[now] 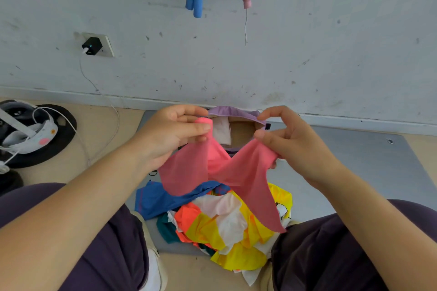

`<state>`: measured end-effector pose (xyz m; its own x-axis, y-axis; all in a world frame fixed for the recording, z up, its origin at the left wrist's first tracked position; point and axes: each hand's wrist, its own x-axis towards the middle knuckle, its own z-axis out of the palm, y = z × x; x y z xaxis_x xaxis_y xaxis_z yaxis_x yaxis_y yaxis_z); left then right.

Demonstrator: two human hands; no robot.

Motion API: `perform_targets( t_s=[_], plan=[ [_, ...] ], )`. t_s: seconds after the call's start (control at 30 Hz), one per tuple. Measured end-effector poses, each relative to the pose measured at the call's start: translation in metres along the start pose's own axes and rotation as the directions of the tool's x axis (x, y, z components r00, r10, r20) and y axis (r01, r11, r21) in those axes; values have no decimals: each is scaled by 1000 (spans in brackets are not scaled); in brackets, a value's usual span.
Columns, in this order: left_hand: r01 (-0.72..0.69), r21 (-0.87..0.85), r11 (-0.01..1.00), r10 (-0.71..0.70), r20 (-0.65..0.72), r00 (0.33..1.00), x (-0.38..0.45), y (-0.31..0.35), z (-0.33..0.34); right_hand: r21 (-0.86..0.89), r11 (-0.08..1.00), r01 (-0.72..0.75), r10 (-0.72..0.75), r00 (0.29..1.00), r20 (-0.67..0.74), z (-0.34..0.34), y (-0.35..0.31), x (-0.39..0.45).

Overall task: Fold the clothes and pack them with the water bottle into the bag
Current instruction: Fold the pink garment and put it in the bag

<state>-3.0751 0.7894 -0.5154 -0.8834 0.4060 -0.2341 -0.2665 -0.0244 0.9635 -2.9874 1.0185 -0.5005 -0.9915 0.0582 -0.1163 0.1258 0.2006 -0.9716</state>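
A: What are the hands doing?

B: Both are raised over the lap, each pinching a top edge of a pink garment (218, 172). The left hand (175, 132) has thumb and fingers curled round a bunched bit of the pink cloth. The right hand (290, 139) nips the other corner between thumb and curled fingers.

A: And the cloth between them?

B: It sags in the middle and hangs in two flaps, the longer one trailing below the right hand toward the right knee.

A: Where are the other clothes?

B: Heaped directly beneath the hands, between the knees, on a grey mat (354, 172). A blue garment (160, 198) lies under the left hand; a yellow, white and orange garment (227, 227) lies below and between both hands.

A: The bag?

B: A purple bag (234, 112) stands just beyond the hands, against the wall, its mouth open between the two sets of fingertips. Something pale shows inside; I cannot tell what.

A: The water bottle?

B: I cannot make one out.

A: Anything else?

B: Far left of the left hand, a black charger (91, 46) sits in a wall socket, its white cable (104, 99) running down to the floor.
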Motion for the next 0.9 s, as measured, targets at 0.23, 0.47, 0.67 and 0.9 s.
perform_targets(
  t_s=[0.23, 0.47, 0.67, 0.9],
  plan=[
    [0, -48, 999, 2, 55, 998, -8, 0, 14, 132, 991, -3, -43, 938, 345, 9, -4, -6],
    [-45, 72, 996, 38, 96, 995, -15, -1, 21, 38, 997, 70, -76, 976, 204, 14, -1, -5],
    [60, 53, 997, -67, 150, 986, -17, 1, 22, -177, 965, 192, -182, 981, 74, 17, -3, -6],
    [46, -32, 998, -45, 28, 999, -17, 1, 24, -99, 961, 257, -232, 950, 210, 24, -7, -16]
  ],
)
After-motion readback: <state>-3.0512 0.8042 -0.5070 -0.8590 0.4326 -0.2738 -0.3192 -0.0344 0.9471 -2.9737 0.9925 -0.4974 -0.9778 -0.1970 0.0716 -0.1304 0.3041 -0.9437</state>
